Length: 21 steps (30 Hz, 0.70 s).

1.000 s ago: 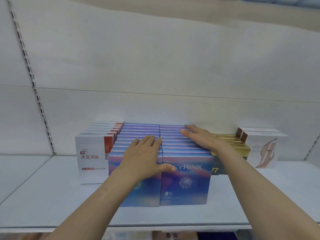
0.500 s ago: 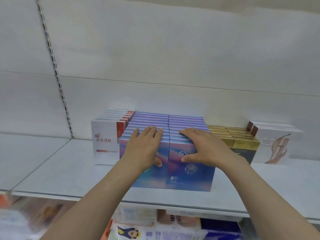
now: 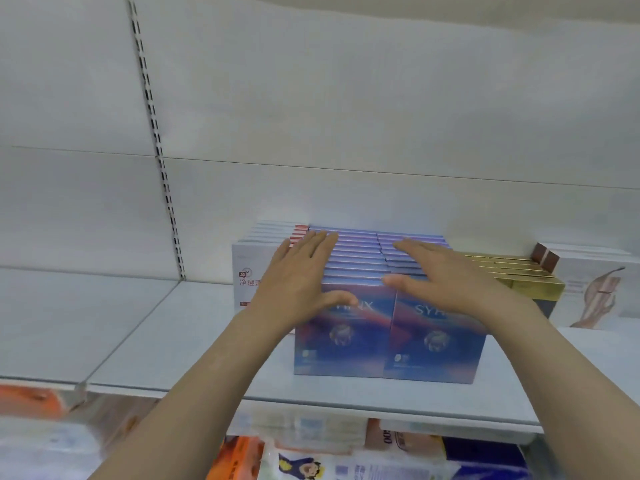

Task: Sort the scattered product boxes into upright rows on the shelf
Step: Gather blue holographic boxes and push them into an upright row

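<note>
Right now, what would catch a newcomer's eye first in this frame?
Two bare hands lie flat on two side-by-side rows of blue-purple boxes at the middle of the white shelf: the left hand on the left row, the right hand on the right row. Flanking them are a row of white boxes with red edges on the left and gold boxes on the right.
</note>
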Available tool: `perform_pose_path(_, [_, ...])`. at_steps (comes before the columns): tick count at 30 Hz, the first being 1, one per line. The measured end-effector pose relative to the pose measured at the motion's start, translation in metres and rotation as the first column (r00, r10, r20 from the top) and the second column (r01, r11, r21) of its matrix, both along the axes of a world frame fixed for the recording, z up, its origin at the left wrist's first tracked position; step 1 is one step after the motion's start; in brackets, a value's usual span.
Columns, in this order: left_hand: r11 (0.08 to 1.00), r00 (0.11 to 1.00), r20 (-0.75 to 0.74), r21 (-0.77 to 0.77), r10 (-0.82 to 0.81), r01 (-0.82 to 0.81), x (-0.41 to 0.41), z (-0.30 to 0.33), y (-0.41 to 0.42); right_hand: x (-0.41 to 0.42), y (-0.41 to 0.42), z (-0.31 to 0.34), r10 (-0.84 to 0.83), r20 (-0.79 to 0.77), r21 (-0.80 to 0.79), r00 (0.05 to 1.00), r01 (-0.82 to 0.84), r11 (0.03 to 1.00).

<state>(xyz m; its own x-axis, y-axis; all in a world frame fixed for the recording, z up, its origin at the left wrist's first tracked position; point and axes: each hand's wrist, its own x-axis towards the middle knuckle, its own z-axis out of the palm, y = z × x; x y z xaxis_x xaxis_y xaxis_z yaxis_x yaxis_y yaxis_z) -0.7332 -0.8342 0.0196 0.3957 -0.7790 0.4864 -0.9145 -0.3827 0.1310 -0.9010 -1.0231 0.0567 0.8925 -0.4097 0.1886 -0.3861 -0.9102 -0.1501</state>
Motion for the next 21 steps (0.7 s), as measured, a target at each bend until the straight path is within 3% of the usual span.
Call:
perform_pose_path(6, [0.978, 0.983, -0.174, -0.187, 0.064, -0.096, 0.077, 0.000, 0.053, 0.078, 0.050, 0.009, 0.114, 0.113, 0.013, 0.987, -0.116, 0.993])
perform_pose_path(10, [0.975, 0.953, -0.284, -0.159, 0.108, -0.157, 0.114, -0.007, 0.068, 0.126, 0.070, 0.008, 0.117, 0.099, 0.079, 0.988, -0.125, 0.989])
perform_pose_path(14, [0.988, 0.961, -0.258, -0.085, 0.100, -0.126, 0.126, -0.018, 0.059, 0.157, 0.078, 0.001, 0.099, 0.009, 0.231, 0.995, -0.098, 0.968])
perform_pose_path(21, [0.985, 0.979, -0.187, -0.137, 0.077, -0.103, 0.135, -0.032, 0.044, 0.173, 0.073, -0.009, -0.007, -0.059, 0.201, 0.998, 0.019, 0.979])
